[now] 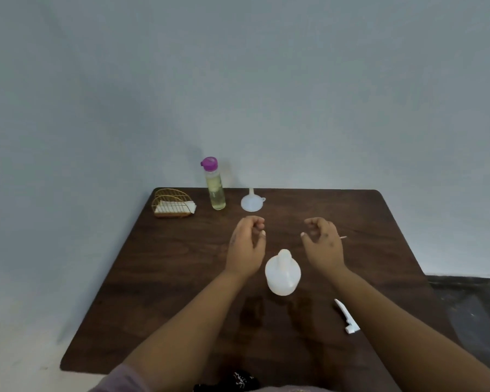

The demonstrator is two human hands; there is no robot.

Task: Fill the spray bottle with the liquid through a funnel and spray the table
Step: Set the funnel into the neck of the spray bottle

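Gold wire napkin holder [171,203] with white napkins [178,206] — far-left table corner, by pale wall [238,80].

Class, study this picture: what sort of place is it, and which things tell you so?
Probably a bare room set up for a demonstration: a dark wooden table against a plain wall, holding only a few props, such as a funnel.

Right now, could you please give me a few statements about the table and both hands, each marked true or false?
1. The white bottle stands between the left hand and the right hand. True.
2. The funnel sits in the white bottle's neck. False: it rests on the table, spout up, beside the purple-capped bottle.
3. The spray head lies on the table, off the bottle. True.
4. The right hand holds the purple-capped bottle. False: both hands are empty.
5. The wire holder is at the near right corner. False: far left.
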